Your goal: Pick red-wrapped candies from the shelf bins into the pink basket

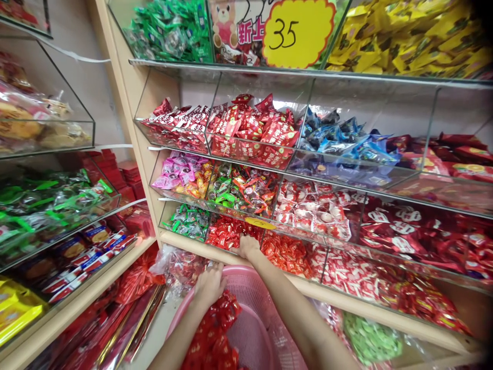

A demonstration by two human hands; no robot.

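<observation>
1. two bare hands work at the lowest level of a candy display; a pink plastic basket [242, 281] with small holes in its wall stands in front of it, between the forearms.
2. the right hand [249, 245] reaches over the wooden front edge of the bottom shelf [385, 314], near the shelf's left end, at a compartment of shiny red sweets [225, 232]. its fingertips are hidden at the compartment's front edge, so i cannot tell whether they are spread or closed on anything.
3. the left hand [210, 283] is at the basket's far left rim, fingers bent downward (whether they grip the rim or something else, i cannot tell).
4. more red-wrapped sweets [215, 334] lie along the basket's left side, below the left hand; the basket's pink inner wall shows to their right.
5. on the bottom shelf, green-wrapped candies [187, 221] fill the left corner, and orange-red candies [287, 252] sit just right of the right hand. a small yellow tag [260, 223] hangs above, on the front edge of the next shelf.
6. a clear bag [179, 267] of red-wrapped goods lies below the bottom shelf's left end, beside the left hand.
7. at the top shelf's front edge, a yellow sign [298, 33] reads 35; yellow packets [412, 38] fill the right end.
</observation>
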